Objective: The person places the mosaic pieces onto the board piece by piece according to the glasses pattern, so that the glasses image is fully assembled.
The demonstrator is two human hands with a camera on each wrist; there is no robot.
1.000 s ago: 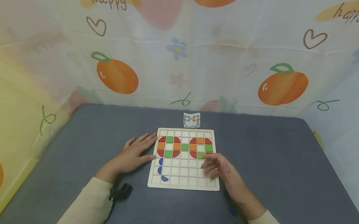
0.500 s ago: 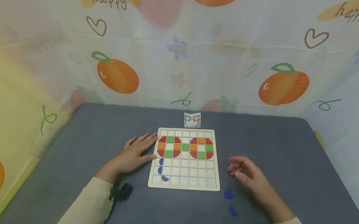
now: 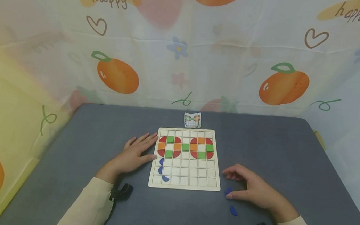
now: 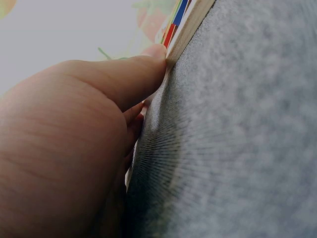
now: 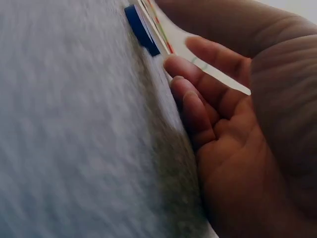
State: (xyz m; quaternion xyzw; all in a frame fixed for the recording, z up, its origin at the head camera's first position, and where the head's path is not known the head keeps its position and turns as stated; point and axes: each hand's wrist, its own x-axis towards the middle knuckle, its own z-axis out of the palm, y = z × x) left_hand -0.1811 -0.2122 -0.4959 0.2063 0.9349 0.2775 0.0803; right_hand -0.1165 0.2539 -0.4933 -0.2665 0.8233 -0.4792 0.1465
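A pale square grid board (image 3: 188,172) lies on the table. Red quarter-round, orange and green square pieces form two ring shapes joined by a green square (image 3: 185,147). Several blue half-round pieces (image 3: 161,161) sit in its lower left cells. My left hand (image 3: 134,155) rests flat, its fingertips and thumb touching the board's left edge. Right of the board, my right hand (image 3: 253,189) hovers with thumb and fingers apart around blue pieces (image 3: 228,191), partly hidden by the thumb. Another blue half-round piece (image 3: 234,210) lies nearer me. In the right wrist view a blue piece (image 5: 141,30) shows beyond the fingers.
A small printed card (image 3: 192,120) with a coloured grid pattern stands or lies just behind the board. Grey cloth covers the table (image 3: 269,139). A patterned curtain (image 3: 220,70) hangs along its back and sides.
My right hand has left the board's right side, moved right, then come down toward the loose blue pieces. A red piece at the right ring's lower right corner is now uncovered. The left hand stays put.
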